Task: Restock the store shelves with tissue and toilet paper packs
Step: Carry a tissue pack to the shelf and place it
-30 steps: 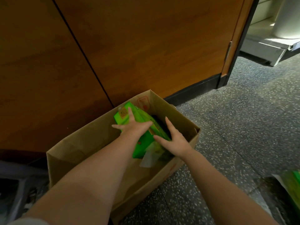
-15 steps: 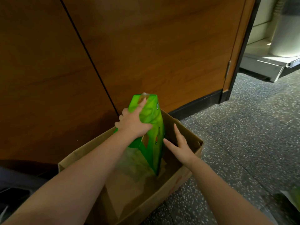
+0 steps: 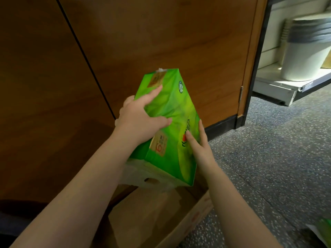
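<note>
Restocking barely begun: left hand grasps pack, flat right hand steadies it above box; shelf awaits

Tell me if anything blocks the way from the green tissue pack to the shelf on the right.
Partly. The green tissue pack, held by left hand and right hand, sits in front of the wooden panel; its edge post stands between pack and shelf.

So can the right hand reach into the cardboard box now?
Probably yes. The cardboard box sits open just below, and the green tissue pack is lifted clear of it. But the right hand is busy steadying that pack with the left hand.
</note>
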